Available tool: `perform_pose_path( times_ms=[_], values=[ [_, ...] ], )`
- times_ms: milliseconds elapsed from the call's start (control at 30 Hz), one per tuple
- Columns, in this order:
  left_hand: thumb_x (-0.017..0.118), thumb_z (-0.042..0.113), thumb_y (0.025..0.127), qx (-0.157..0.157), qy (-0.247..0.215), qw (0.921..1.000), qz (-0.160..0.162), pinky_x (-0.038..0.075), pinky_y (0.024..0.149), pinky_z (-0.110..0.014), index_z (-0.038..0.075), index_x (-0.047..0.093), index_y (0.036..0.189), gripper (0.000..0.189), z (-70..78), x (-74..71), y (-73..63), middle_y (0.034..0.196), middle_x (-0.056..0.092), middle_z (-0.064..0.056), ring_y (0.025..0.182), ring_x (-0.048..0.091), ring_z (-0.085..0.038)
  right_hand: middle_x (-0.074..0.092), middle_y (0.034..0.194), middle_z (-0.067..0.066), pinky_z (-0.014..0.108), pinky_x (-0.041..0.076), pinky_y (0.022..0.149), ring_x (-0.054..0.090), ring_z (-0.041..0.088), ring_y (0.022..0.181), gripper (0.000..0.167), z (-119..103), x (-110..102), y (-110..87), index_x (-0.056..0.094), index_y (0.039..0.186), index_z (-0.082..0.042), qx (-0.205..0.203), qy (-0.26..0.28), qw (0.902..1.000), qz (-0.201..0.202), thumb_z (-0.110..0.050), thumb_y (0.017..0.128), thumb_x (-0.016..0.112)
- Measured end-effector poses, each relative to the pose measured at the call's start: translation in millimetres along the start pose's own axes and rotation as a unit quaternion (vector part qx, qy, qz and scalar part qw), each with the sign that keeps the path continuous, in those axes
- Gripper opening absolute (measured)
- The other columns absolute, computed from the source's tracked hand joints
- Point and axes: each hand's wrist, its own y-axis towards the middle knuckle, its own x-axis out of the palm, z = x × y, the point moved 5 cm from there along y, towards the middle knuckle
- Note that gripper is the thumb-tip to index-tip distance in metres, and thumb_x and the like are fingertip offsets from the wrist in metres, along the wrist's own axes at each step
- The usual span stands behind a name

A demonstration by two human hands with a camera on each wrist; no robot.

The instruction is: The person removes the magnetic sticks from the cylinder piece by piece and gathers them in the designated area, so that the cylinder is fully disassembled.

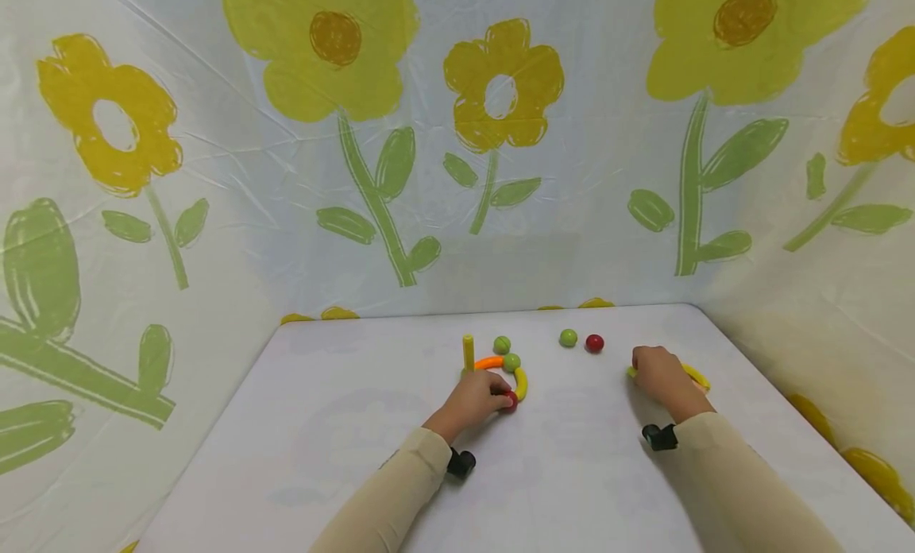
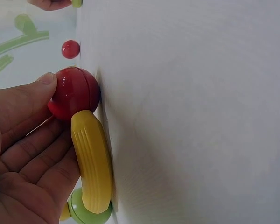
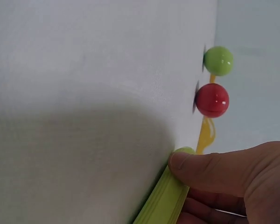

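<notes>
My left hand (image 1: 472,400) pinches a glossy red ball (image 2: 74,93), thumb on its side and the other fingers behind. Against the ball lies one end of a ribbed yellow curved piece (image 2: 93,163); its other end meets a green ball (image 1: 511,362). An orange piece (image 1: 489,362) continues from there towards an upright yellow stick (image 1: 468,353), forming a partial ring. Farther right, my right hand (image 1: 665,380) grips a ribbed yellow-green bar (image 3: 165,198) low at the table, thumb on its end. Its lower part is out of the right wrist view.
Behind the ring sits a loose green ball (image 1: 502,344). Another green ball (image 1: 568,338) and a red ball (image 1: 595,343) stand near the table's back edge. A yellow curved piece (image 1: 696,376) lies beside the right hand. Flower-printed cloth (image 1: 557,259) walls the table (image 1: 343,458).
</notes>
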Motion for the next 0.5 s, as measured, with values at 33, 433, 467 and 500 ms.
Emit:
perform_pose_path(
  times_ms=[33,433,467,500],
  values=[
    [0.074,0.02,0.086,0.003,0.003,1.0,0.001,0.052,0.079,-0.024,0.014,0.074,0.1,0.016,0.0,0.0,0.3,0.09,0.072,0.009,0.079,0.058,-0.004,0.062,0.077,0.013,0.042,0.05,0.068,0.053,0.025,0.069,0.005,1,0,1.2,0.061,0.087,0.004,0.0,-0.002,1.0,-0.002,0.0,0.085,0.059],
    [0.073,0.019,0.086,0.017,0.007,0.9998,0.004,0.053,0.077,-0.022,0.012,0.075,0.101,0.017,1.1,-0.2,-0.1,0.091,0.072,0.006,0.079,0.059,-0.004,0.064,0.09,0.011,0.034,0.051,0.069,0.055,0.024,0.079,0.024,-60,1,10.7,0.065,0.105,0.002,-0.016,0.069,0.9974,-0.011,-0.012,0.086,0.071],
    [0.073,0.019,0.086,0.019,0.006,0.9998,0.004,0.053,0.077,-0.022,0.011,0.074,0.101,0.017,1.2,-0.2,0.0,0.091,0.072,0.006,0.079,0.059,-0.004,0.064,0.089,0.01,0.033,0.051,0.068,0.055,0.023,0.079,0.024,-70,2,11.6,0.065,0.105,0.001,-0.023,0.083,0.9962,-0.007,-0.013,0.086,0.072],
    [0.073,0.019,0.086,0.019,0.005,0.9998,0.003,0.053,0.076,-0.022,0.011,0.074,0.101,0.017,1.2,-0.2,0.0,0.092,0.072,0.006,0.08,0.059,-0.004,0.064,0.088,0.009,0.032,0.051,0.068,0.055,0.022,0.079,0.024,-78,4,12.7,0.066,0.104,0.0,-0.026,0.099,0.9947,-0.004,-0.014,0.086,0.072]
  ],
)
